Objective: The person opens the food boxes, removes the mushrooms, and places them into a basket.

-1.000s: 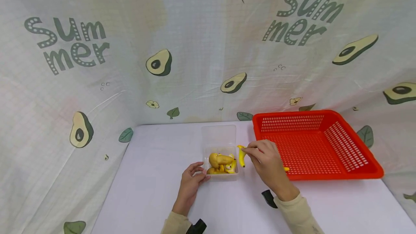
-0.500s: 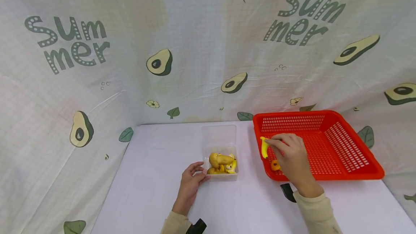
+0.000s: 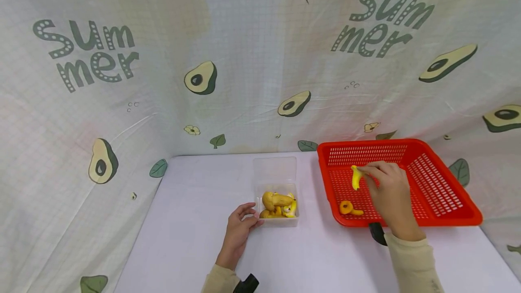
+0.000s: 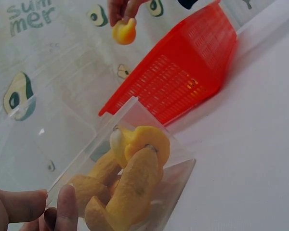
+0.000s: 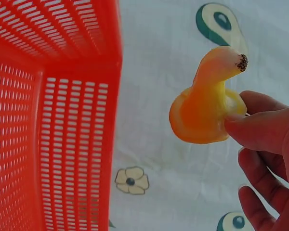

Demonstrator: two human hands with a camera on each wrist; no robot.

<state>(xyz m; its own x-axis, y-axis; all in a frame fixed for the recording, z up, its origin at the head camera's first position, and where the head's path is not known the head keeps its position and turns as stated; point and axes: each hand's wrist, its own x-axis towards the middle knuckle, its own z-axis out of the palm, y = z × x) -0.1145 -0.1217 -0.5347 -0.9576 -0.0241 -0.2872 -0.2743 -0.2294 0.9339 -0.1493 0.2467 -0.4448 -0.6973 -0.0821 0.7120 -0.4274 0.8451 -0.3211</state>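
Observation:
My right hand pinches a small yellow banana-shaped toy between thumb and fingers, above the left part of the red basket. In the right wrist view the toy has a rounded orange-yellow base and a curved neck with a dark tip. My left hand holds the lower left edge of a clear plastic box, its lid open at the back. Inside lie brownish-yellow pear-shaped pieces and yellow toys, partly overlapping.
An orange-yellow piece with a ring-shaped end lies in the basket's front left corner. The basket stands right of the box on a white table. A printed curtain hangs behind the table.
My right hand has carried the yellow toy rightward from beside the box to over the basket, uncovering the orange-yellow piece there. My left hand has stayed at the box.

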